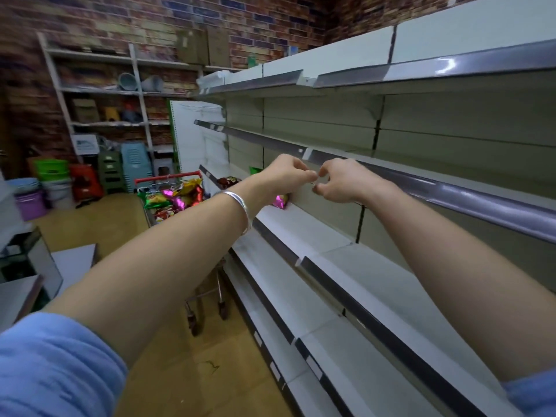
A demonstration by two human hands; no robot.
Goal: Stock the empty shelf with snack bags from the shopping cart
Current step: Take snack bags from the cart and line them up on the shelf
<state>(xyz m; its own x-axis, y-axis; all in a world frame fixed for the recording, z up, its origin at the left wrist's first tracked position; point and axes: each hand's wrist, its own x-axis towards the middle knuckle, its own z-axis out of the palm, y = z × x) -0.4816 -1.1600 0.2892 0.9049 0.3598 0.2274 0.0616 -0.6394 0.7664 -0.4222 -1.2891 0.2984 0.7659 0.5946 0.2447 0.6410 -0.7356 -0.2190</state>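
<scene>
My left hand (288, 173) and right hand (340, 182) meet fingertip to fingertip, pinched; I can't tell whether they're gripping anything. Pink snack bag (281, 201) sits just under them at the shelf's (301, 227) back edge, others toward its far end. I'd say placement's finishing; next, reach back to the shopping cart (168, 177), loaded with bags.

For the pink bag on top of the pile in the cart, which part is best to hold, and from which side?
Probably its crinkled upper edge, taken from above. The pink bag lies on top of the other bags, and the cart is open upward while its walls block the sides. The frame is blurred, so the exact seam is unclear. Both hands, left and right, look empty.
</scene>
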